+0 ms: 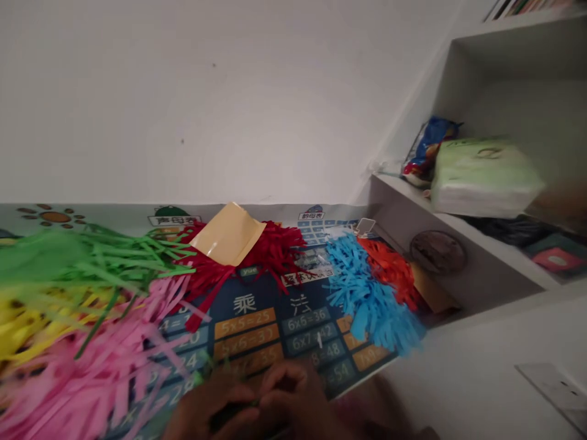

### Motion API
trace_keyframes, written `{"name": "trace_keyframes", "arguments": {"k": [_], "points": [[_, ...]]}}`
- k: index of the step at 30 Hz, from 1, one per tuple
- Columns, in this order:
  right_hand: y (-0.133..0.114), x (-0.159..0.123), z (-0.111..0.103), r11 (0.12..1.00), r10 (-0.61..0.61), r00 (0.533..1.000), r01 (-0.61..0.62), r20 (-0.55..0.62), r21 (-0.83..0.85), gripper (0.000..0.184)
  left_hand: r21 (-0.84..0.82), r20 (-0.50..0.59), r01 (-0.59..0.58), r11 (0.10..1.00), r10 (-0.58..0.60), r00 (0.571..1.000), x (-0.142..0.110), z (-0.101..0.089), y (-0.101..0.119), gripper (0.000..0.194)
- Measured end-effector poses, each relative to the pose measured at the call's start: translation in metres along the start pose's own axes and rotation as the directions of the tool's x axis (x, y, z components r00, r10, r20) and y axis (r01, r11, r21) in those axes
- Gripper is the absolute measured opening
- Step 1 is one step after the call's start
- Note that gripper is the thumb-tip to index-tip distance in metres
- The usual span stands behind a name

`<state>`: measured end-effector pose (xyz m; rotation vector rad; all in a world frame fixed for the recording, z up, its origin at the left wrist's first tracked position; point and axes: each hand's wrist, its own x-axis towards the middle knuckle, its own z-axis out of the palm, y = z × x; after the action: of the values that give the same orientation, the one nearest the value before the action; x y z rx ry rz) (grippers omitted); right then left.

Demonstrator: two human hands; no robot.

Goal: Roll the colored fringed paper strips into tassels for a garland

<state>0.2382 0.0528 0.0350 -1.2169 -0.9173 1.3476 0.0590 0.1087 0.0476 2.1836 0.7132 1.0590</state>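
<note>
At the bottom edge my left hand and my right hand meet, fingers curled and pinched together. Something small, dark and perhaps green shows between them, too blurred to name. Faint green strips show just beyond my left hand. Under both hands lies a printed chart with multiplication rows. To the left, bundles of pink strips, yellow strips and green strips overlap.
Dark red strips lie against the wall under a tan paper square. Blue strips and orange-red strips sit at the right beside a brown piece. A shelf holds a green-and-white pack.
</note>
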Motion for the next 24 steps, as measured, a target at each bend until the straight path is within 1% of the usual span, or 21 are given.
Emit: {"name": "trace_keyframes", "arguments": {"k": [3, 5, 8, 9, 11, 12, 14, 16, 18, 21, 24], "points": [[-0.003, -0.007, -0.005, 0.991, -0.119, 0.993, 0.120, 0.021, -0.056, 0.007, 0.035, 0.018, 0.077, 0.996, -0.078, 0.997, -0.002, 0.001, 0.015, 0.023], [-0.006, -0.010, -0.007, 0.974, -0.197, 0.980, 0.199, 0.030, -0.105, 0.005, 0.057, -0.032, 0.104, 0.993, -0.102, 0.994, -0.005, 0.002, 0.021, 0.020], [-0.011, -0.017, -0.006, 0.923, -0.300, 0.954, 0.296, 0.023, -0.246, 0.011, 0.061, -0.136, 0.049, 0.997, -0.041, 0.990, -0.012, 0.006, 0.027, 0.016], [-0.013, -0.020, -0.005, 0.898, -0.335, 0.942, 0.325, 0.020, -0.297, 0.012, 0.057, -0.147, 0.025, 0.998, -0.016, 0.989, -0.015, 0.008, 0.029, 0.013], [-0.016, -0.025, -0.002, 0.846, -0.400, 0.916, 0.380, 0.027, -0.374, 0.012, 0.038, -0.134, -0.004, 0.999, 0.009, 0.991, -0.019, 0.011, 0.031, 0.011], [-0.017, -0.027, -0.001, 0.821, -0.431, 0.902, 0.409, 0.038, -0.398, 0.012, 0.030, -0.132, -0.008, 1.000, 0.012, 0.991, -0.021, 0.012, 0.033, 0.011], [-0.018, -0.032, 0.000, 0.781, -0.476, 0.877, 0.456, 0.066, -0.428, 0.012, 0.023, -0.155, -0.002, 1.000, 0.006, 0.988, -0.025, 0.013, 0.035, 0.002], [-0.017, -0.037, 0.000, 0.752, -0.495, 0.864, 0.482, 0.098, -0.449, 0.012, 0.020, -0.173, 0.001, 1.000, 0.003, 0.985, -0.029, 0.013, 0.037, 0.005], [-0.016, -0.041, 0.000, 0.721, -0.516, 0.847, 0.510, 0.127, -0.470, 0.013, 0.005, -0.163, 0.003, 1.000, -0.002, 0.987, -0.033, 0.011, 0.039, 0.008], [-0.014, -0.047, 0.002, 0.657, -0.573, 0.804, 0.566, 0.158, -0.498, 0.014, -0.024, -0.123, 0.030, 0.999, -0.033, 0.992, -0.038, 0.014, 0.043, 0.009], [-0.012, -0.052, 0.002, 0.595, -0.616, 0.770, 0.591, 0.163, -0.544, 0.014, 0.009, -0.056, 0.129, 0.992, -0.128, 0.990, -0.041, 0.025, 0.046, 0.007]]}}
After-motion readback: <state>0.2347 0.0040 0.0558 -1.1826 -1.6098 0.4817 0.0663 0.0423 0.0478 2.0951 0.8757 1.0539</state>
